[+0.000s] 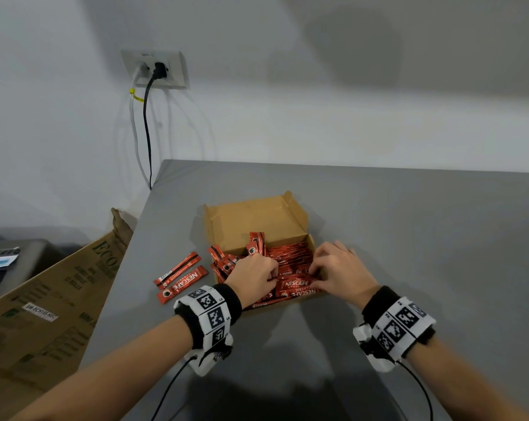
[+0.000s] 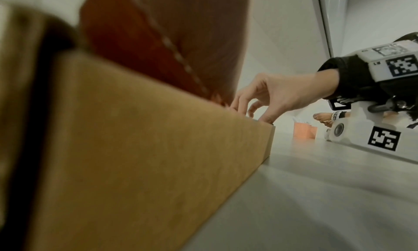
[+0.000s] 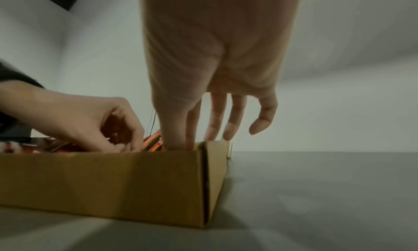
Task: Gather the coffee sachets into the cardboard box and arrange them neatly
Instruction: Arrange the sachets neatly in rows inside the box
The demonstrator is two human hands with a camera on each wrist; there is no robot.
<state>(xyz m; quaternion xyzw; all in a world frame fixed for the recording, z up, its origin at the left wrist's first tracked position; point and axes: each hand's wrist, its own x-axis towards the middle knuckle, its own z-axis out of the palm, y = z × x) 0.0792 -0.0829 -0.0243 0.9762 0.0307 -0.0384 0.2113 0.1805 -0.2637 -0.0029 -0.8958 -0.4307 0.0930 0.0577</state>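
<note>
A Nescafé Classic sachet lying on top at the near side of the cardboard box is being worked by both hands: the left hand is curled over its left end, the fingertips seemingly pinching it, though the exact contact is being hidden by the knuckles; the right hand is being held with fairly straight fingers pressed down into the sachets at the box's right inner wall, so its grip is judged to be open and pressing rather than closed round anything. The box is being filled with a row of red sachets lying roughly parallel, while a few are standing askew against the raised lid and several are spilling over the left wall. Two more sachets are lying on the grey counter, just left of the box. The sachets are judged to be light, thin, flexible and slick-surfaced; they are probably best taken by the flat sealed ends or squared up in a bunch, since single ones may slide or buckle when pushed.
</note>
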